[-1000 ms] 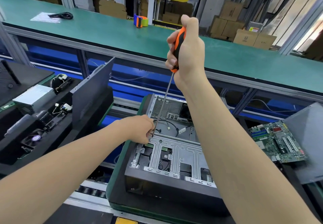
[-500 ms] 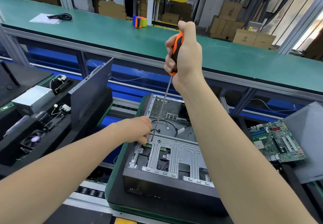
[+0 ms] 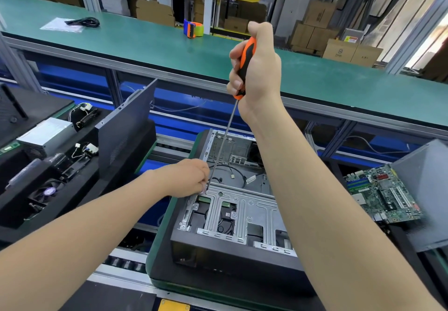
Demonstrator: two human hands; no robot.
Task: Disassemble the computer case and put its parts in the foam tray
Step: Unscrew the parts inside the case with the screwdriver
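The open computer case (image 3: 232, 255) lies on a dark pallet in front of me, its silver drive cage (image 3: 242, 204) uppermost. My right hand (image 3: 257, 68) is closed around the orange-and-black handle of a long screwdriver (image 3: 224, 141), held high. The shaft slants down to the cage's far left corner. My left hand (image 3: 189, 177) pinches the shaft's tip at that corner; whatever sits under the tip is hidden by the fingers. A black foam tray (image 3: 31, 204) at the left holds a power supply (image 3: 46, 136), a fan and cabled parts.
A dark side panel (image 3: 126, 126) stands upright against the foam tray. A green motherboard (image 3: 383, 194) lies at the right beside a grey panel (image 3: 426, 189). Behind runs a green workbench (image 3: 145, 43) with a tape dispenser (image 3: 192, 28) and a black cable. Loose cables lie inside the case.
Both hands stay at the same spot on the case. The right hand has turned slightly on the screwdriver handle; the view has shifted a little.
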